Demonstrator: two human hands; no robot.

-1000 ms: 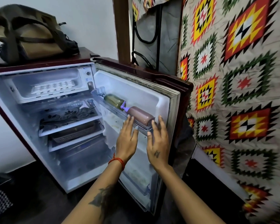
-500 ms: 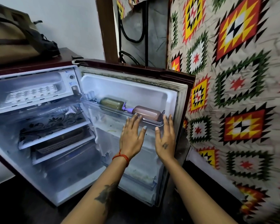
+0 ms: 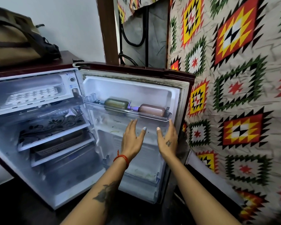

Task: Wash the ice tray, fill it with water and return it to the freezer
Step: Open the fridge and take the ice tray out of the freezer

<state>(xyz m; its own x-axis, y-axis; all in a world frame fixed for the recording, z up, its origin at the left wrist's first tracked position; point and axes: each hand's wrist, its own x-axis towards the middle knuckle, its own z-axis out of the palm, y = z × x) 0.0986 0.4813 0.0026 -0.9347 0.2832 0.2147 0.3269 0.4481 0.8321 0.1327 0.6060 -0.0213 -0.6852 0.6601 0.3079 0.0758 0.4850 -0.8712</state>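
Home interior, room corner, was shown. Small maroon fridge [image 3: 136, 69] was stood on dark floor [image 3: 15, 208], door swung open. Two bottles [image 3: 150, 109] were laid flat in door rack. Patterned shelf liner [image 3: 52, 125] and basket [image 3: 60, 143] were seen inside, ice tray [image 3: 32, 95] in freezer box. Canvas bag [image 3: 15, 41] was kept on fridge top. Bright geometric cloth [image 3: 234, 78] was hung at right. Plain white wall [image 3: 63, 21] and wooden post [image 3: 105, 26] were seen behind.
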